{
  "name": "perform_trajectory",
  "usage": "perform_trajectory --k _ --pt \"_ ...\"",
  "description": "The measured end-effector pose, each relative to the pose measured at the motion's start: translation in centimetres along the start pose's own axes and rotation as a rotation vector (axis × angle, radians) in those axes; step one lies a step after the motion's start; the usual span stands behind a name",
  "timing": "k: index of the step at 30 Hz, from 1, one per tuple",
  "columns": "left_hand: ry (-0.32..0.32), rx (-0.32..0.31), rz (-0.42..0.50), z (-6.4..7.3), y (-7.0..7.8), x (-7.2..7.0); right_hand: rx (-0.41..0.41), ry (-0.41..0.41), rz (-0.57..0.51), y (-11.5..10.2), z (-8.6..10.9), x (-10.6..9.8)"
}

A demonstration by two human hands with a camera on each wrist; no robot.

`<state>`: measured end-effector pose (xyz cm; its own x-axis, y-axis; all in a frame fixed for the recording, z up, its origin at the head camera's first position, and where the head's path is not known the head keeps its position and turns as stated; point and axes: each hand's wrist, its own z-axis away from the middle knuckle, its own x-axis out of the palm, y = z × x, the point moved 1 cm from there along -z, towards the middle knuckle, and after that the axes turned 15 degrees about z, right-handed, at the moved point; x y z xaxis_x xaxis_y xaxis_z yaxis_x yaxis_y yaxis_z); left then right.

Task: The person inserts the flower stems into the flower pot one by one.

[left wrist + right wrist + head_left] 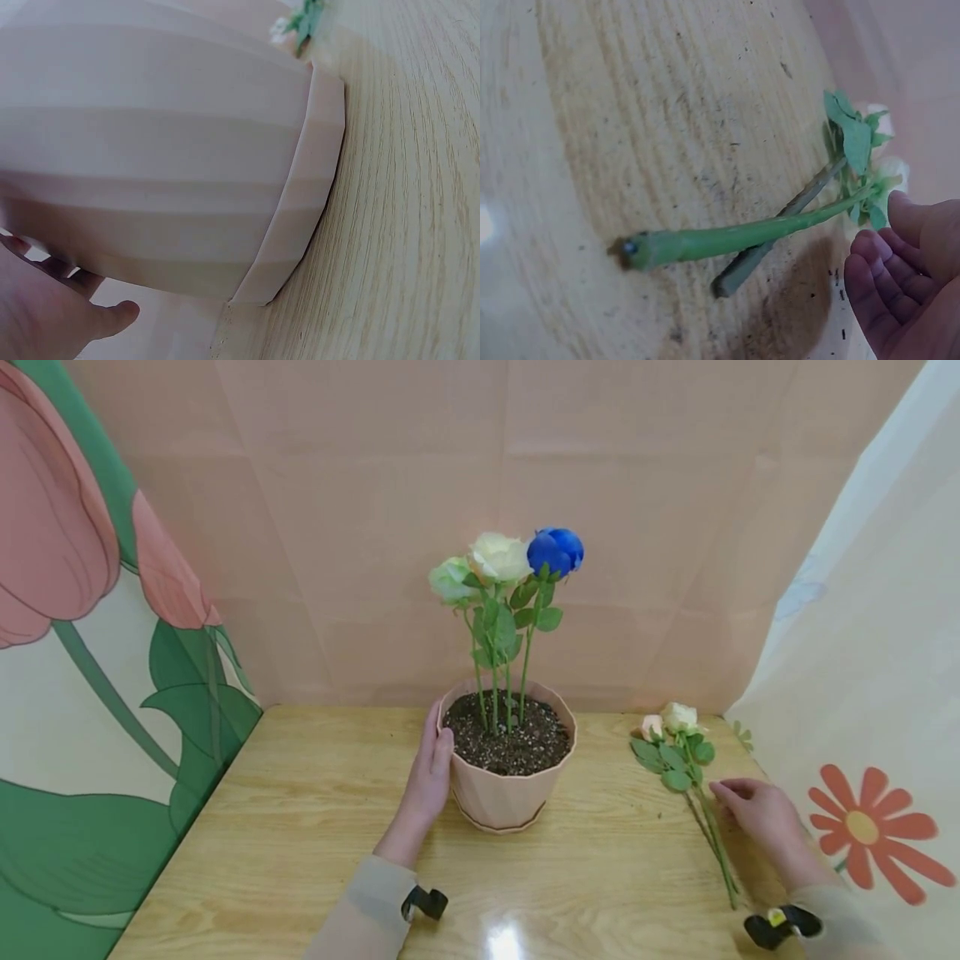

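My left hand rests against the left side of a pale pink flowerpot, its fingers along the wall near the rim. Dark soil fills the pot, and a blue rose, a white rose and a pale green rose stand upright in it. On the table at the right lie two cut roses, one cream and one pale pink, their stems crossing. Beside the thicker green stem, my right hand hovers with loosely bent fingers, holding nothing.
The pot stands on a matching saucer on the wooden table. Behind it hangs a pink cloth backdrop. Flower-printed cloths flank the table on the left and right. Small dark crumbs lie near the cut stems.
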<state>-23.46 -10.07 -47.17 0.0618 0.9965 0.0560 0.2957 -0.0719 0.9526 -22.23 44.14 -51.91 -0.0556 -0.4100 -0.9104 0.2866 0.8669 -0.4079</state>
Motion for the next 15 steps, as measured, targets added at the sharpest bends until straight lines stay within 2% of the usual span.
perform_trajectory --k 7,12,15 --pt "-0.002 -0.006 0.005 0.11 -0.11 0.06 0.026 0.009 0.016 0.38 -0.40 0.52" --pt "-0.003 0.007 0.002 -0.01 -0.14 -0.01 0.060 -0.032 -0.008 0.49 -0.81 0.74" --pt "-0.001 0.009 -0.002 -0.08 -0.17 -0.08 0.047 -0.057 -0.010 0.57 -0.89 0.83"
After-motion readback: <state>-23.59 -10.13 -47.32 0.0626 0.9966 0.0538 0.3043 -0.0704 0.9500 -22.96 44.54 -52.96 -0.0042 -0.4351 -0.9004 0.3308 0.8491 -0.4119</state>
